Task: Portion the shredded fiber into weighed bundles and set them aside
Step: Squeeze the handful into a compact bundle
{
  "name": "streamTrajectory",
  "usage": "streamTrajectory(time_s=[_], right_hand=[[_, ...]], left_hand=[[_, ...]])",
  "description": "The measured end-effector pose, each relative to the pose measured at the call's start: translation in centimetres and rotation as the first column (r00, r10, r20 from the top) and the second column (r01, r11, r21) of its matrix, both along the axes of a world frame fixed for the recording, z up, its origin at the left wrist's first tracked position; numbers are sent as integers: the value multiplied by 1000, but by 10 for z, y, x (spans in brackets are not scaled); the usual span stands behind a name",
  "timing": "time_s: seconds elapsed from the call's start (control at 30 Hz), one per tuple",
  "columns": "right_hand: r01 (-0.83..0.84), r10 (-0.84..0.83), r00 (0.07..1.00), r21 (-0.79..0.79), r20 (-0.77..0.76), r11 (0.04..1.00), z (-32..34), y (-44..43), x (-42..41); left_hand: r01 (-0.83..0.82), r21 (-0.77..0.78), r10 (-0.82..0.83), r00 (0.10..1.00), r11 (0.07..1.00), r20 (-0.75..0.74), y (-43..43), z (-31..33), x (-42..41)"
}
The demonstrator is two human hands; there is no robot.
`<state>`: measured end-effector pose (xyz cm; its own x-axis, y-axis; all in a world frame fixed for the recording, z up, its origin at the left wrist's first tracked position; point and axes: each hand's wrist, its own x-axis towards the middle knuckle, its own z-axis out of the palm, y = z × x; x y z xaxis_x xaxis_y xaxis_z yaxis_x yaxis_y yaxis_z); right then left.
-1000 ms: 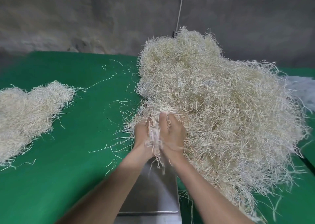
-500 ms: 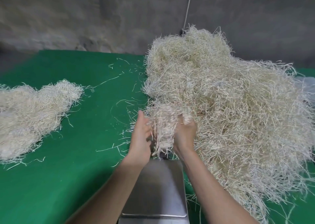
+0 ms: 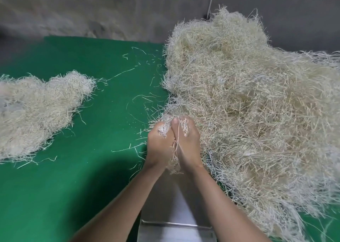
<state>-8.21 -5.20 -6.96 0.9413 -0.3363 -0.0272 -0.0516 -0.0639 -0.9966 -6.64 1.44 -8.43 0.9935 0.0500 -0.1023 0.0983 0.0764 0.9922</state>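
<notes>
A big heap of pale shredded fiber point(image 3: 248, 101) covers the right half of the green table point(image 3: 88, 168). At its near left edge my left hand point(image 3: 159, 146) and my right hand point(image 3: 187, 142) are pressed together, side by side. Both grip one clump of fiber point(image 3: 174, 165); strands stick out between the fingers and hang below the wrists. Under my forearms lies the steel pan of a scale point(image 3: 176, 214), partly hidden by them. A flatter pile of set-aside fiber point(image 3: 35, 113) lies at the far left.
Loose strands point(image 3: 139, 101) are scattered on the green surface between the two piles. A grey concrete wall point(image 3: 92, 8) rises behind the table, with a thin cord point(image 3: 211, 0) running down it behind the heap.
The hands have closed together on the clump, which half a second ago stood fluffed between them. The view has shifted, so the heap sits further right in frame.
</notes>
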Motion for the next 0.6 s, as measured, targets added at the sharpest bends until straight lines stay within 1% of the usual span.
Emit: streamTrajectory(time_s=[0.03,0.1,0.13,0.17,0.2,0.27,0.3,0.33,0.37,0.4,0.43,0.47,0.53,0.6], right_hand=[[9,-8,1000,51,-6,999,-1,3,3],[25,-26,1000,130,6,991,-1,9,10],[36,-39,999,153,22,988,-1,13,15],[56,-63,998,186,30,981,-2,19,20],[73,-82,996,228,30,971,-3,26,25],[69,-76,997,285,14,956,-6,44,34],[39,-45,999,274,16,961,-11,54,38],[-7,5,1000,243,7,970,-17,64,43],[-73,80,996,222,-23,972,-22,76,47],[-135,150,987,198,-61,971,-24,88,51],[-179,194,979,179,-69,967,-25,99,55],[-211,225,972,170,-64,963,-25,109,60],[-281,288,957,127,-44,951,-27,128,72],[-367,366,930,-80,-36,927,-28,143,85]], left_hand=[[46,-56,-49,998,997,-42,7,-1,3],[167,-235,-193,977,958,-93,26,-2,6],[181,-320,-223,969,930,-102,35,-4,5],[159,-361,-213,970,919,-114,46,-7,3],[115,-321,-166,977,940,-134,57,-8,-1],[-30,-170,3,987,985,-158,77,-18,-5],[-62,-175,32,985,983,-167,85,-22,-6],[-39,-192,5,985,981,-175,93,-23,-7],[-20,-244,-31,979,970,-203,100,-23,-6],[-44,-319,-32,973,947,-230,106,-22,-3],[-109,-369,14,968,923,-251,114,-22,2],[-169,-358,76,963,918,-260,123,-23,9],[-251,-270,181,949,930,-256,145,-21,24],[-327,-171,280,926,929,-252,172,-25,40]])
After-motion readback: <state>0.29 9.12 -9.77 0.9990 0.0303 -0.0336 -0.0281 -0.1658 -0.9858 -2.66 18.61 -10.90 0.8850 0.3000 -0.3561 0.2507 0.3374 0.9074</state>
